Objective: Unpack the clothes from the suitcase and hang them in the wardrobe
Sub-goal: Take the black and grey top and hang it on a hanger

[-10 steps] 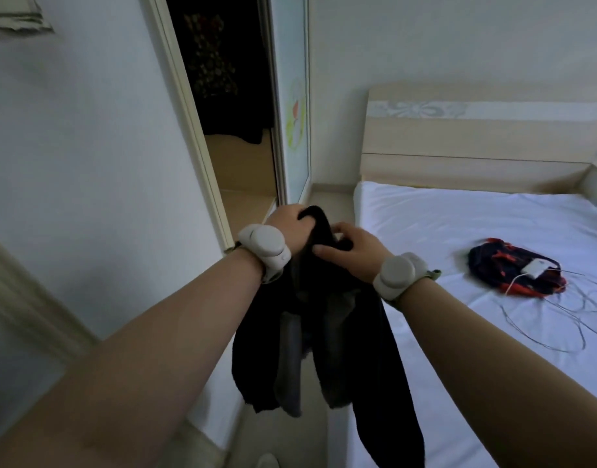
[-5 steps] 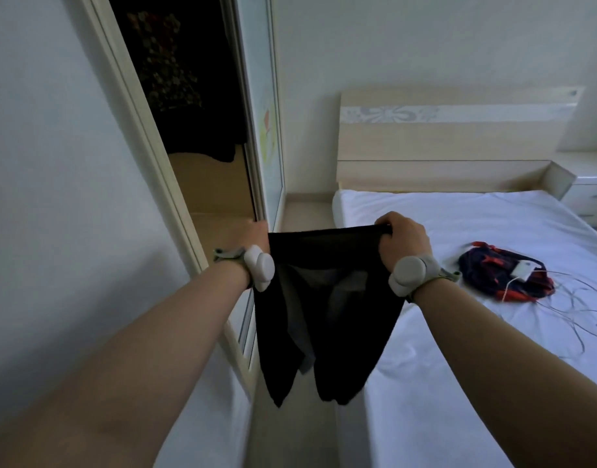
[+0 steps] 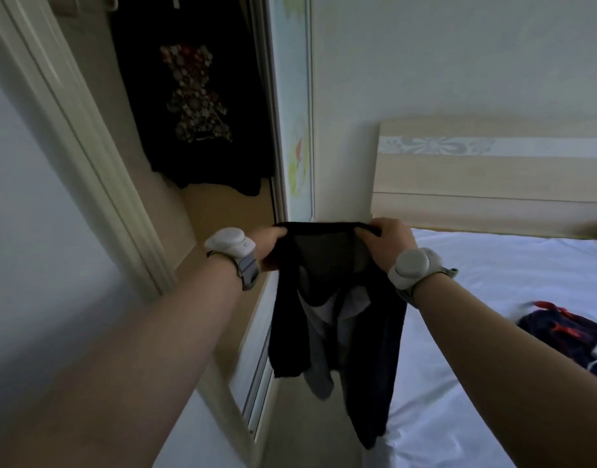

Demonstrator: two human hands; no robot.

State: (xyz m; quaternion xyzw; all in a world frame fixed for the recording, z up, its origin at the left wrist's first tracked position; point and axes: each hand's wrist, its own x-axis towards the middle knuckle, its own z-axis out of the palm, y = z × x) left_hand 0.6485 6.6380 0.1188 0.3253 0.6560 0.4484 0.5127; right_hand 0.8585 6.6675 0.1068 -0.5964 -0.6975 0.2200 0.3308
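The dark garment [image 3: 324, 261] hangs in front of the open wardrobe [image 3: 222, 214], stretched by its waistband between the left hand [image 3: 268, 248] and right hand [image 3: 386, 246], whose fingers [image 3: 380, 231] pinch its top corners. It seems spread for hanging. Next it needs a hanger, and none is visible.

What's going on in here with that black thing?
A person is holding a dark garment up by its top edge, the left hand gripping one end and the right hand the other. It hangs down between the bed and the open wardrobe, with no hanger on it yet. Inside, a black top with a bear pattern already hangs.
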